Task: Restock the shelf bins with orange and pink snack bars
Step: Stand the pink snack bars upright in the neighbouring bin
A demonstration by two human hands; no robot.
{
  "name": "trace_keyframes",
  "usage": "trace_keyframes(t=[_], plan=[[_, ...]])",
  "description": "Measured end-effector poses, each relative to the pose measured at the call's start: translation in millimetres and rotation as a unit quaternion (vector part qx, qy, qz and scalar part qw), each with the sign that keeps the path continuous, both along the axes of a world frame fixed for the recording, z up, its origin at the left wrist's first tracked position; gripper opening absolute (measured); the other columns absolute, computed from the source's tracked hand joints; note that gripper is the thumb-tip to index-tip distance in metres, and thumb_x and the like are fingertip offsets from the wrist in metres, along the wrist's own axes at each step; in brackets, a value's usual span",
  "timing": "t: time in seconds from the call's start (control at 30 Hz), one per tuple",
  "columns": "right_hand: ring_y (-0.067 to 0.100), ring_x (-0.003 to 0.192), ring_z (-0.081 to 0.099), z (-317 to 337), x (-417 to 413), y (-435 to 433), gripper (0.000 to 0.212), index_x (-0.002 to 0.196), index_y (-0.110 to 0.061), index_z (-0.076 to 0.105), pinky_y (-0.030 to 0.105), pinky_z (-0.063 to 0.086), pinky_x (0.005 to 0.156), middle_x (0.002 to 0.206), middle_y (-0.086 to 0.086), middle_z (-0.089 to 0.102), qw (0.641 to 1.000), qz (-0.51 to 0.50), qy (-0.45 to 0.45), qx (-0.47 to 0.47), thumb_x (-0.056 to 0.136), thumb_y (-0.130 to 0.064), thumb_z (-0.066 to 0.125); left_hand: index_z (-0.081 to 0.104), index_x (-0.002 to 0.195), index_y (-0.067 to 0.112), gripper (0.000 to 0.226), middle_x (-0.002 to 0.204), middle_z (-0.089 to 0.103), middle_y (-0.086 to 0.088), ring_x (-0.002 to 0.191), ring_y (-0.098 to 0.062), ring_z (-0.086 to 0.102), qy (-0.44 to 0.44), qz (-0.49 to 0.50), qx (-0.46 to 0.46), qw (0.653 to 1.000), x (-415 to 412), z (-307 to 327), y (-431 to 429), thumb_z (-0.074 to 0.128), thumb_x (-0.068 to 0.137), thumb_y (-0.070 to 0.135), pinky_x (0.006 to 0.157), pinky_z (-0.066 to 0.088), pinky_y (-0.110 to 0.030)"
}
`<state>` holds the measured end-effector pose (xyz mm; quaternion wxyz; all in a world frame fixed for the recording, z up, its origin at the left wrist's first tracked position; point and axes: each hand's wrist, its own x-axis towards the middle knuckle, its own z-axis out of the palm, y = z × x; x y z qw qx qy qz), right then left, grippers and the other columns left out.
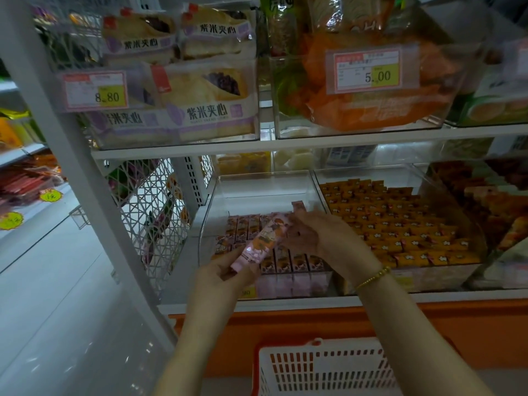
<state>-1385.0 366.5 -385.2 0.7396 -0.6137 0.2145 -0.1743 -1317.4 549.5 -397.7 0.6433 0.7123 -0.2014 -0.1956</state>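
My left hand (221, 274) grips the lower end of a pink snack bar (261, 242) that tilts up to the right over a clear shelf bin (268, 181). My right hand (311, 231) closes around the bar's upper end, above rows of upright pink snack bars (288, 262) in the bin's front half. Another pink bar end (298, 207) pokes up behind my right fingers. The back half of this bin is bare. The neighbouring clear bin (368, 170) to the right holds several rows of orange snack bars (400, 227).
A white plastic basket (323, 367) with a red rim sits below my arms by the orange shelf base (285, 324). The upper shelf carries bread packs (200, 110) and price tags. A white lattice panel (148, 207) closes the shelf's left side; aisle floor lies to the left.
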Motion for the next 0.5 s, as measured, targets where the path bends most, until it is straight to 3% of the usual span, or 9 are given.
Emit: trace_keyframes(t=[0.1,0.23,0.33,0.4,0.5], plan=[[0.021,0.077,0.070,-2,20,1,0.027,0.110,0.000,0.060,0.027,0.059,0.068,0.099,0.016,0.069,1.000,-0.013,0.011,-0.007,0.088,-0.015,0.064,0.057,0.113,0.036,0.045,0.093,0.069,0.010,0.081,0.000,0.068,-0.090,0.012,0.015,0.996,-1,-3,-1,0.073,0.079,0.011,0.060,0.049,-0.007],[0.018,0.074,0.070,-1,47,-5,0.033,0.111,0.000,0.056,0.028,0.059,0.063,0.095,0.013,0.067,1.000,0.009,0.009,0.019,0.082,-0.003,0.070,0.054,0.109,0.045,0.044,0.098,0.068,0.013,0.085,0.000,0.068,-0.134,-0.002,0.052,0.990,9,-10,-1,0.071,0.082,0.015,0.062,0.048,-0.006],[0.026,0.090,0.067,-9,73,-19,0.034,0.106,0.000,0.060,0.030,0.059,0.074,0.103,0.016,0.067,0.998,-0.022,0.021,-0.056,0.076,-0.002,0.075,0.055,0.127,0.029,0.040,0.123,0.061,0.004,0.105,-0.005,0.057,-0.256,0.028,0.196,0.946,21,-16,4,0.063,0.089,0.022,0.080,0.037,-0.008],[0.025,0.093,0.065,-18,89,-26,0.035,0.104,-0.001,0.061,0.029,0.057,0.077,0.103,0.016,0.066,0.988,-0.049,0.053,-0.137,0.073,-0.004,0.078,0.052,0.133,0.019,0.041,0.133,0.055,-0.001,0.103,-0.004,0.050,-0.278,0.041,0.248,0.927,30,-20,8,0.059,0.092,0.019,0.081,0.029,-0.008],[0.024,0.095,0.063,-38,109,-24,0.035,0.102,-0.002,0.063,0.029,0.056,0.080,0.103,0.014,0.066,0.982,-0.023,0.092,-0.166,0.072,-0.006,0.080,0.051,0.133,0.016,0.040,0.133,0.055,-0.002,0.108,-0.007,0.053,-0.277,0.041,0.273,0.920,38,-23,11,0.055,0.094,0.016,0.078,0.028,-0.005]])
